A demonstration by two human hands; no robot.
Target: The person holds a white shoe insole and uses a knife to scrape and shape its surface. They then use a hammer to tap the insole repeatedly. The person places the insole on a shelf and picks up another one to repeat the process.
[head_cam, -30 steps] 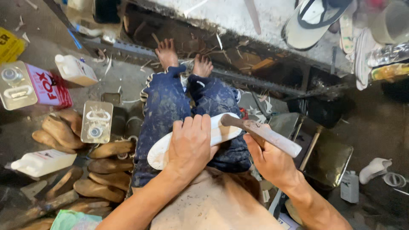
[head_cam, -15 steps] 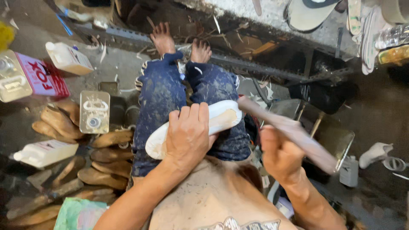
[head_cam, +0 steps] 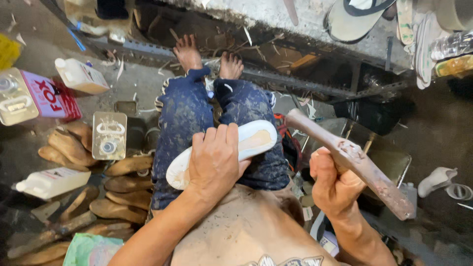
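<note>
Compared with one second before, the hammer (head_cam: 352,160) had left the white shoe sole (head_cam: 251,140). Earlier its head rested on the toe end of the sole; now it was lifted and stood to the right, apart from the sole, with the worn wooden handle pointing down and to the right. The right hand (head_cam: 332,184) held the hammer close to its head, the fingers wrapped tightly around it. The left hand (head_cam: 214,160) had stayed in the same place: it lay flat on the middle of the sole, fingers spread a little and pressing it down on the person's lap, over the blue stained trousers (head_cam: 185,118). The sole lay across both thighs, its toe end to the right.

On the floor to the left stood several containers. A square metal can (head_cam: 109,135) with a round cap was near the left knee. A larger can with a pink side (head_cam: 47,96) was further left. Two white plastic bottles (head_cam: 81,76) lay on their sides, one above and one below the cans. What was inside them could not be seen. Brown wooden shoe lasts (head_cam: 125,184) lay in a heap beside the left leg.
</note>
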